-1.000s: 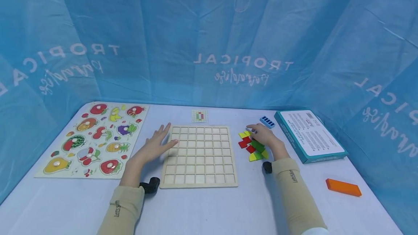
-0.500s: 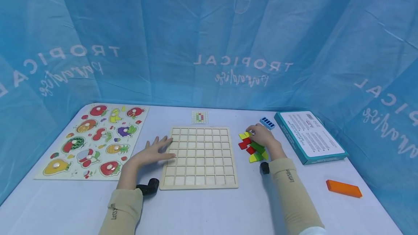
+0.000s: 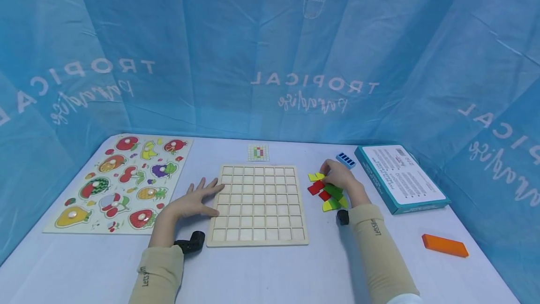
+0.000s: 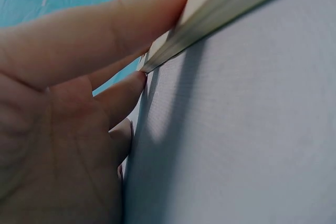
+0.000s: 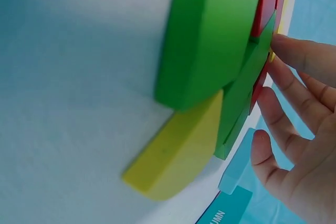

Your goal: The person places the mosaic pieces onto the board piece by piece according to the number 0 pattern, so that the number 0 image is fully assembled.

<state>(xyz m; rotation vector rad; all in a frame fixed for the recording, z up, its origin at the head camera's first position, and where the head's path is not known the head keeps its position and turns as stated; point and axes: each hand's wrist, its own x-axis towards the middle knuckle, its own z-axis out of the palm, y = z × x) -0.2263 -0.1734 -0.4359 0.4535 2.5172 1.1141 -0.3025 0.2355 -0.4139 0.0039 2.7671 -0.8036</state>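
At the left edge of a pale wooden grid board point(image 3: 258, 205), my left hand point(image 3: 190, 201) has its fingers spread, thumb and fingertips touching the rim. Its thumb point(image 4: 121, 27) lies along the board's side in the left wrist view. My right hand point(image 3: 342, 177) reaches into a small pile of red, yellow and green blocks. The right thumb and forefinger come close together at the pile's far side; whether they pinch a block is unclear. Near the right wrist camera are a green block point(image 5: 210, 40) and a yellow block point(image 5: 176, 150). A red block point(image 3: 313, 189) lies left of that hand.
A small pattern card point(image 3: 258, 152) lies behind the board. A fruit peg puzzle point(image 3: 94, 210) covers the table's left side. To the right are a blue slotted piece point(image 3: 346, 160), a teal box point(image 3: 402, 179) and an orange bar point(image 3: 445, 245). Blue cloth point(image 3: 219, 83) hangs behind.
My left hand has come down and back from over the board to its left edge. At the pile, the right forefinger has drawn in toward the thumb; that arm has barely shifted.
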